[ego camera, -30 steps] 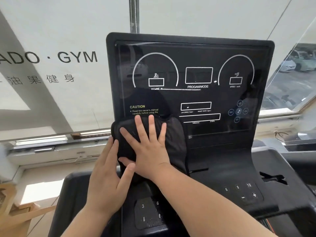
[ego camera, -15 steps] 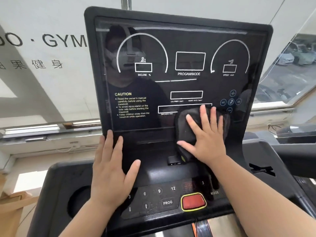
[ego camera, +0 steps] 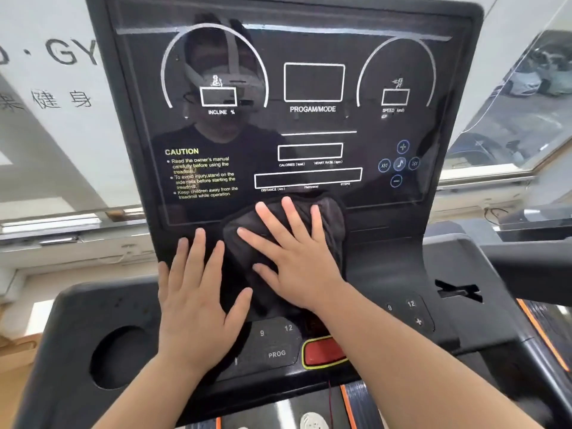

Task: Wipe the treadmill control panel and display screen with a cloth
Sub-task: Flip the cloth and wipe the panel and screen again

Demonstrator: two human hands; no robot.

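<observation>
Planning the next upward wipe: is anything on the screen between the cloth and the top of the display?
Nothing visible. The cloth under the right hand sits at the bottom edge of the display screen; the glass above is bare.

Gym sign, parked cars

far left: white wall with dark lettering and Chinese characters | lower left: pale sill, daylight patch on the floor | far right: slanted window showing parked cars outside | light: bright, even daylight
</observation>
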